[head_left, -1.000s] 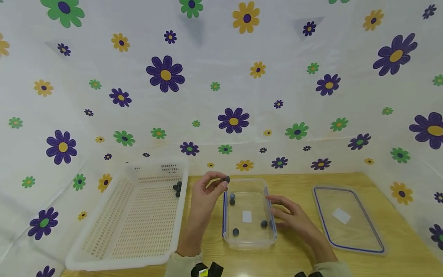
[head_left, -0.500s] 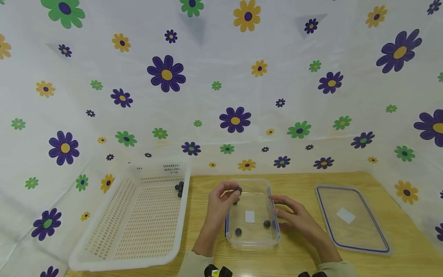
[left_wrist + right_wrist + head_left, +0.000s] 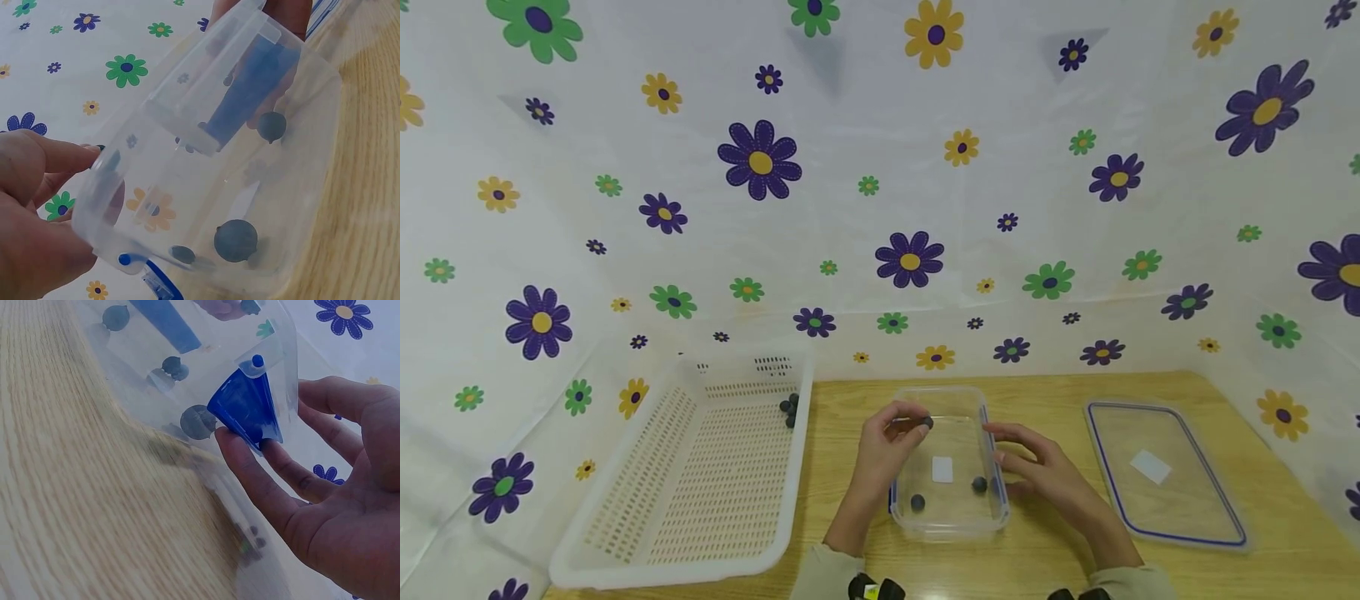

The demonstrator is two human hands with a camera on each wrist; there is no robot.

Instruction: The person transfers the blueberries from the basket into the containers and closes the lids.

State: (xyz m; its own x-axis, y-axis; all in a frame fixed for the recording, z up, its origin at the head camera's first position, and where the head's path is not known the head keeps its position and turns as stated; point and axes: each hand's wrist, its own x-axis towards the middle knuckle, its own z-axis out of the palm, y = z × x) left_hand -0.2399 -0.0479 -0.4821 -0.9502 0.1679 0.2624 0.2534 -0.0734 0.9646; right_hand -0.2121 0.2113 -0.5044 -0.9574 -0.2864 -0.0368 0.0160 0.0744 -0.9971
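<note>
Berry (image 3: 928, 422) is pinched in the grip of the left hand (image 3: 883, 450), the nearer one, over the clear tub (image 3: 951, 528), about 11 o'clock from its centre; tub's long axis runs 12-to-6. Right hand (image 3: 1041, 468) holds no berry, fingers extended against the tub's blue latch (image 3: 247, 406) at 3 o'clock. Loose berry (image 3: 917, 502) inside at 7.
</note>
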